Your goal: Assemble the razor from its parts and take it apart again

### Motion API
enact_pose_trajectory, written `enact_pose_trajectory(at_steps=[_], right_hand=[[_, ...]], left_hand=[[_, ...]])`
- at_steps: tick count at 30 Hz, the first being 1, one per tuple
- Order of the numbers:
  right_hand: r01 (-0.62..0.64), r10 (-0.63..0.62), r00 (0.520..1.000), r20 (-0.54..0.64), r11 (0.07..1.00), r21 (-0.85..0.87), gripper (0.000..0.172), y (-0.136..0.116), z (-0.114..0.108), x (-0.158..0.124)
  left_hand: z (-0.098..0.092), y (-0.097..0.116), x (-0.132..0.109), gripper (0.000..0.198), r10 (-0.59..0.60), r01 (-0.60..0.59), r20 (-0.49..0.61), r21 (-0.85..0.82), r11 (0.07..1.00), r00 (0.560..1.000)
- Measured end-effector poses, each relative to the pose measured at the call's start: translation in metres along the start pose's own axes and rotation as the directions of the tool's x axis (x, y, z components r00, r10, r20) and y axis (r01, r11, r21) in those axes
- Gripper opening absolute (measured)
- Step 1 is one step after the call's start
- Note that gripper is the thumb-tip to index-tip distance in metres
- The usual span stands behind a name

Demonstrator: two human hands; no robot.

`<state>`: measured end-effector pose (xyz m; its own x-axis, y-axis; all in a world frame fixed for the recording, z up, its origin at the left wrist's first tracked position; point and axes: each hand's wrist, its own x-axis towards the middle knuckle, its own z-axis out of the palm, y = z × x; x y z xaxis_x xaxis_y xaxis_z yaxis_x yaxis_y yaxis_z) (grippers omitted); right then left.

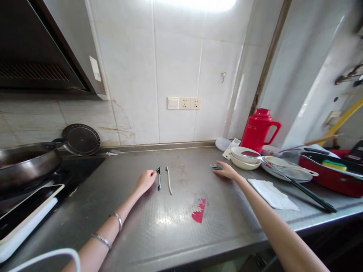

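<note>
No text is legible. Markings, by direction from view centre: flask (254,133), 3 o'clock, small pale lettering on body, unreadable. Tag (231,148), 3 o'clock, below the flask lettering, print too small to read. Hood sticker (95,68), 10 o'clock, small dark mark near lower end, unreadable.

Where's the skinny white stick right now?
In the head view, the skinny white stick lies on the metal counter, left of the middle, just right of the dark thin thing by the left hand.
</note>
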<state>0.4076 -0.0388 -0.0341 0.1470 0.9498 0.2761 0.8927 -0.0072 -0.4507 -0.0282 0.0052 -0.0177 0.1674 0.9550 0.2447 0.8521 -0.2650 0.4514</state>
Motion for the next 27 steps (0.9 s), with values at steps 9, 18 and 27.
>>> enact_pose_trajectory(at_steps=[9,18,27], right_hand=[[0.048,-0.049,0.999,0.01,0.999,0.007,0.061,-0.001,0.0,0.007],[0.097,-0.094,0.995,-0.038,0.993,0.073,0.063,-0.022,0.019,0.007],[0.319,-0.325,0.946,0.023,0.939,0.131,0.062,-0.138,0.073,0.002]], left_hand=[[0.0,-0.001,0.0,0.036,0.013,-0.013,-0.01,-0.002,1.0,1.0],[0.001,0.0,-0.001,0.036,0.006,-0.006,-0.013,-0.002,1.0,1.0],[0.003,0.0,-0.005,0.036,-0.016,0.016,-0.004,0.011,1.0,1.0]])
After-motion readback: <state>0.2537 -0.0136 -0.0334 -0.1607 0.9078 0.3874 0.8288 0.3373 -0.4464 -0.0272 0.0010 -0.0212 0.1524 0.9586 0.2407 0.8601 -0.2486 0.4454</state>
